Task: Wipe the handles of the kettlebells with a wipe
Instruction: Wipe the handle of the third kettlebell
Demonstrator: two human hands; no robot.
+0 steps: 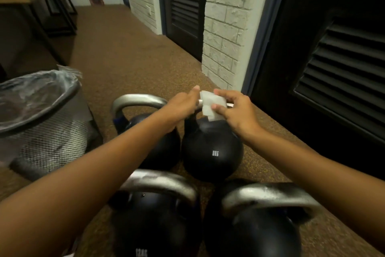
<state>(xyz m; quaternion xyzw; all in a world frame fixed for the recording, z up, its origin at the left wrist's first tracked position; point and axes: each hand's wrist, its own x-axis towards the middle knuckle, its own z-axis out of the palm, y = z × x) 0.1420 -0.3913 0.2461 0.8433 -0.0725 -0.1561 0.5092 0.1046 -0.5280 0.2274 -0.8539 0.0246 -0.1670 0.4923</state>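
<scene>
At your far left stands a wire-mesh wastebasket (41,115) with a clear plastic liner, on the brown speckled floor (125,58). Just to its right are four black kettlebells with silver handles, set two by two and close together. The far-left kettlebell (137,100) is partly covered by your left forearm. In front of it, nearest you, is the 12KG kettlebell (154,225).

Your left hand (183,106) sits at the left end of the handle (200,101) of the far-right kettlebell (212,152), with a fingertip up against the left edge of the wipe (211,103). It is blurred, so I cannot tell whether its fingers close round the bar or only rest on it.

The white wipe is folded over the middle of that handle, between your two hands, and its lower flap hangs down toward the ball.

Your right hand (237,111) pinches the wipe from the right. The thumb is on the near face and the fingers reach over the top, clamping it against the bar. The two hands are close together, with only the wipe between them.

Below your right forearm is the near-right kettlebell (250,231). Past your right hand are a pale block wall (225,27) and a dark louvred door (343,58).
</scene>
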